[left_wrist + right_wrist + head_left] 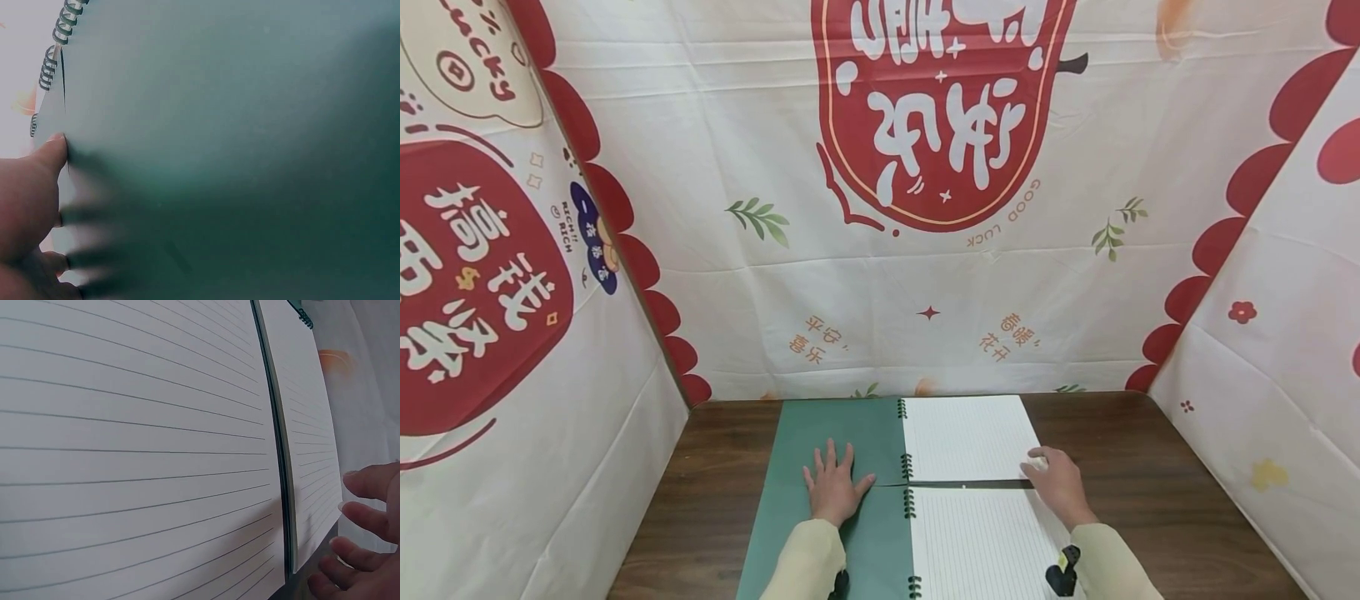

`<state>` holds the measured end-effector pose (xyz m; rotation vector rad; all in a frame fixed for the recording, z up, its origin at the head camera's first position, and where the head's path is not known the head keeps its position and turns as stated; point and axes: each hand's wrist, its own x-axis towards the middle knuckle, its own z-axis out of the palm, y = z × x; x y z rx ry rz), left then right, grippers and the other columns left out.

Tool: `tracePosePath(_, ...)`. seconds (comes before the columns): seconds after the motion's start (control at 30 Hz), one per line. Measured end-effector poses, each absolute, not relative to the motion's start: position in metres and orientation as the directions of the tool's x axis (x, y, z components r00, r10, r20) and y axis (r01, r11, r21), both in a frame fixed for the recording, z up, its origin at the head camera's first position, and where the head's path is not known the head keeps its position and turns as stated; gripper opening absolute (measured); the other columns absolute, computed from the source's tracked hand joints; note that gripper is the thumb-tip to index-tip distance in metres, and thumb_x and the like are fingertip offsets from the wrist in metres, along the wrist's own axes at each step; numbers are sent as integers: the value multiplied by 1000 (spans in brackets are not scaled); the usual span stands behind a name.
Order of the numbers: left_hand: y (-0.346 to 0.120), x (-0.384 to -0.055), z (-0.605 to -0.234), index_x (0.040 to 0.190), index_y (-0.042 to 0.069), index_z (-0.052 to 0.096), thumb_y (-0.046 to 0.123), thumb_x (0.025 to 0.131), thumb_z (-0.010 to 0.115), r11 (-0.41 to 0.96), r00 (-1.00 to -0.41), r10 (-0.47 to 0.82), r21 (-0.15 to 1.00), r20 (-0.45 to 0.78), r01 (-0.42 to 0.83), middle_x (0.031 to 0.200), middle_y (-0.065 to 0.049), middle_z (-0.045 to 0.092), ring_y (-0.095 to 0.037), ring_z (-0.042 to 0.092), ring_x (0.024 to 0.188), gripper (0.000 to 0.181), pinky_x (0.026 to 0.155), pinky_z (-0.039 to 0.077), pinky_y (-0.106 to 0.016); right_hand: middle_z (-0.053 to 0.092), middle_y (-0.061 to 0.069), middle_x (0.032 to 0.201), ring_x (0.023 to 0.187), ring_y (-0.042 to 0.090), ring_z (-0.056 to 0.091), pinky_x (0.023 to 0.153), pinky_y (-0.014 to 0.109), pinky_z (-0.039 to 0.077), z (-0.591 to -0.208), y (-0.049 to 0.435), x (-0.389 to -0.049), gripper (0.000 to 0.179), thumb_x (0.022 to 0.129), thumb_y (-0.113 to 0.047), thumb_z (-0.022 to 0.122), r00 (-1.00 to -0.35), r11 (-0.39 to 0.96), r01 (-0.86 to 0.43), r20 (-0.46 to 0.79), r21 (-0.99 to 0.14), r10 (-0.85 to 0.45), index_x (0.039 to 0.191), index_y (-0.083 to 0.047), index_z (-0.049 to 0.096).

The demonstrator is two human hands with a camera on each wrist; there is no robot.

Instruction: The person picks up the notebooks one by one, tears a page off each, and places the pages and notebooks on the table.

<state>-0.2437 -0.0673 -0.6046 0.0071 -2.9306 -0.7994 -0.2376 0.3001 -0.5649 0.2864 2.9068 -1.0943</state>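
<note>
Two spiral notebooks lie opened one behind the other, green covers on the left and lined white pages on the right. My left hand rests with fingers spread on the green cover of the far notebook, thumb near the seam with the cover of the near notebook. At the right edge of the far notebook's lined page is my right hand, fingers bent loosely. In the right wrist view, the thumb and fingers are apart beside the page edge, with nothing between them.
Under the notebooks is a dark brown wooden table. White printed cloth walls stand behind it, on the left and on the right. Black spiral rings run down the middle of the notebooks.
</note>
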Motion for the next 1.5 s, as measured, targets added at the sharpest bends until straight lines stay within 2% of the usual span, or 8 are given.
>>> tracePosePath(0.1,-68,-243,-604,142,10,50,46,86,69,861,-994,-30,508,100,25,155,-24,30,-51,23,143,70,109,18,-73,44,33,139,129,51,40,101,62,39,-566,301,-240,50,93,-24,61,-981,734,193,-126,-651,146,132,7,49)
tracePosePath(0.2,-68,-243,-603,142,9,49,46,86,69,861,-994,-28,507,102,28,155,-24,30,-51,23,142,70,108,18,-73,31,35,147,134,53,31,105,65,33,-569,302,-241,67,90,-32,67,-982,751,179,-164,-635,96,139,7,41)
tracePosePath(0.37,-68,-243,-603,142,9,50,46,86,69,862,-993,-30,507,110,31,155,-24,31,-51,24,142,70,108,18,-73,15,35,154,140,55,15,109,70,21,-575,304,-242,85,81,-40,76,-990,799,57,-137,-599,-33,143,5,39)
tracePosePath(0.5,-68,-243,-603,142,10,49,46,86,69,862,-994,-34,507,107,25,155,-24,31,-51,23,143,70,109,17,-72,20,31,155,142,54,11,108,72,19,-580,308,-244,88,79,-41,77,-990,824,-30,-98,-566,-103,146,3,38)
tracePosePath(0.73,-67,-244,-604,143,11,49,47,86,68,860,-994,-39,510,97,16,155,-23,30,-50,22,143,70,109,17,-72,29,29,154,141,54,17,103,77,18,-579,307,-248,87,81,-46,72,-982,863,-144,-35,-484,-183,147,-1,38)
tracePosePath(1.23,-66,-243,-606,143,10,49,48,86,68,864,-994,-33,503,101,22,155,-23,30,-50,23,143,71,109,17,-72,40,25,148,138,53,28,101,77,22,-586,305,-261,80,80,-45,72,-985,929,-143,-46,-340,-169,141,0,47)
tracePosePath(1.5,-66,-242,-604,143,10,49,47,86,68,864,-994,-37,504,105,21,155,-23,30,-50,23,143,70,109,17,-72,43,25,147,136,53,32,100,76,25,-587,306,-264,73,86,-48,65,-982,938,-163,-42,-307,-184,139,0,50)
